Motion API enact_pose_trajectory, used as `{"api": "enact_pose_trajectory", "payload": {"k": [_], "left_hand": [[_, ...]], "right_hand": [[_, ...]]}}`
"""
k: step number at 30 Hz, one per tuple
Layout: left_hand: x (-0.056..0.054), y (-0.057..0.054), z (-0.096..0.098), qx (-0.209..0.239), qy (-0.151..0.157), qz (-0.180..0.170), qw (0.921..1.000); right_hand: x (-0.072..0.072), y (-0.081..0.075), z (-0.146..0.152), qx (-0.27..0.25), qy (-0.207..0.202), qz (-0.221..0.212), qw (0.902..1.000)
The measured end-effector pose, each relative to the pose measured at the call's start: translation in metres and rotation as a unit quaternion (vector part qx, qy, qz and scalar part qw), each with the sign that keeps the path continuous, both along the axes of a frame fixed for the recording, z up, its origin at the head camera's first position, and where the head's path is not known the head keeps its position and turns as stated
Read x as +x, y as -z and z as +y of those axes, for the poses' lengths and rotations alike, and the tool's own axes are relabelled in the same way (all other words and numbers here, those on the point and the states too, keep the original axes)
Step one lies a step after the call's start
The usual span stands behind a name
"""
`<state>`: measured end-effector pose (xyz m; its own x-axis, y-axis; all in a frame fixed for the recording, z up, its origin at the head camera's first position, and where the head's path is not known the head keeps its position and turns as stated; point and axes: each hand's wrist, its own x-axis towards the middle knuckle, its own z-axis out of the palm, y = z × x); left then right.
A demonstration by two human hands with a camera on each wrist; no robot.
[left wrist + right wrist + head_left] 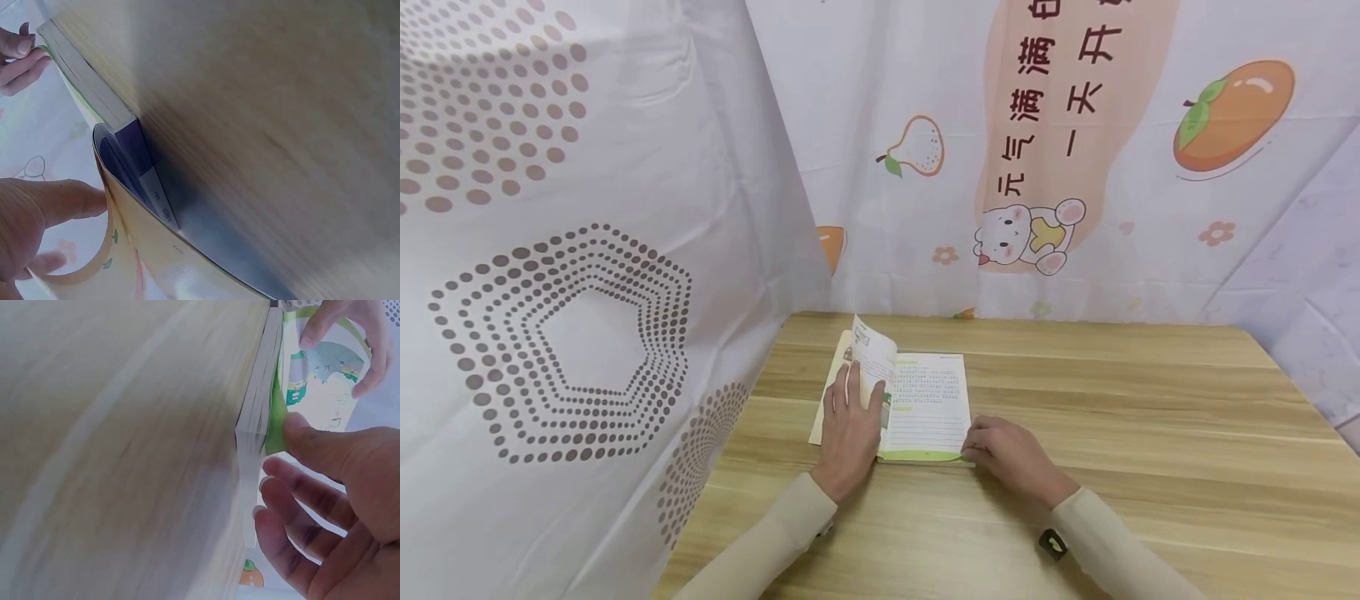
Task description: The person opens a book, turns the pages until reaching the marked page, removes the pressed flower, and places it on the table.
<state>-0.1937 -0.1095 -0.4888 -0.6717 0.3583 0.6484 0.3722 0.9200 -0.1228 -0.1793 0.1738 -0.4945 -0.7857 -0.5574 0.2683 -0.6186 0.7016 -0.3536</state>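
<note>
An open book lies on the wooden table, with printed text and ruled lines on its right-hand page and a green band along the bottom. My left hand rests on the left-hand pages, fingers extended; one page stands curled up there. The left wrist view shows the thumb against the bowed pages, and the book's purple spine below. At the lower right corner, my right hand pinches the page's green corner between thumb and index finger, the other fingers loosely curled beside the page block.
The wooden table extends to the right of the book. A white patterned cloth hangs close on the left, and another cloth with fruit prints hangs behind the table's back edge. A dark wrist device is by the right sleeve.
</note>
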Motion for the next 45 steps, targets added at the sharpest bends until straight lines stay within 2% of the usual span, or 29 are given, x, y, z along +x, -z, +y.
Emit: {"api": "enact_pose_trajectory", "payload": {"k": [3, 13, 16, 20, 24, 30, 35, 40, 45], "left_hand": [[0.0002, 0.0013, -0.0016, -0.019, -0.005, -0.009, 0.9998], [0.0032, 0.0006, -0.0041, -0.037, 0.005, -0.005, 0.9993], [0.0056, -0.0008, -0.0035, -0.052, 0.017, -0.035, 0.9979], [0.0073, -0.0006, -0.0016, -0.057, 0.062, -0.099, 0.9915], [0.0063, 0.0030, -0.0003, -0.046, 0.098, -0.141, 0.9841], [0.0063, 0.0075, 0.0015, -0.052, 0.116, -0.159, 0.9792], [0.0063, 0.0086, 0.0031, -0.069, 0.115, -0.146, 0.9801], [0.0067, 0.0079, 0.0035, -0.071, 0.095, -0.169, 0.9784], [0.0069, 0.0065, 0.0040, -0.064, 0.098, -0.179, 0.9769]], "right_hand": [[-0.0001, -0.0010, 0.0002, 0.001, -0.004, 0.002, 1.0000], [0.0001, 0.0007, 0.0003, 0.002, 0.016, 0.012, 0.9998], [-0.0002, 0.0012, 0.0003, -0.006, 0.020, 0.014, 0.9997], [0.0012, -0.0002, -0.0002, -0.019, 0.026, 0.009, 0.9994], [0.0018, -0.0008, -0.0008, -0.029, 0.034, 0.008, 0.9990], [0.0005, -0.0019, -0.0001, -0.049, 0.047, 0.017, 0.9976], [0.0005, -0.0049, -0.0005, -0.068, 0.060, 0.026, 0.9955], [0.0012, -0.0082, -0.0014, -0.101, 0.074, 0.018, 0.9919], [0.0008, -0.0087, -0.0014, -0.116, 0.077, 0.018, 0.9902]]}}
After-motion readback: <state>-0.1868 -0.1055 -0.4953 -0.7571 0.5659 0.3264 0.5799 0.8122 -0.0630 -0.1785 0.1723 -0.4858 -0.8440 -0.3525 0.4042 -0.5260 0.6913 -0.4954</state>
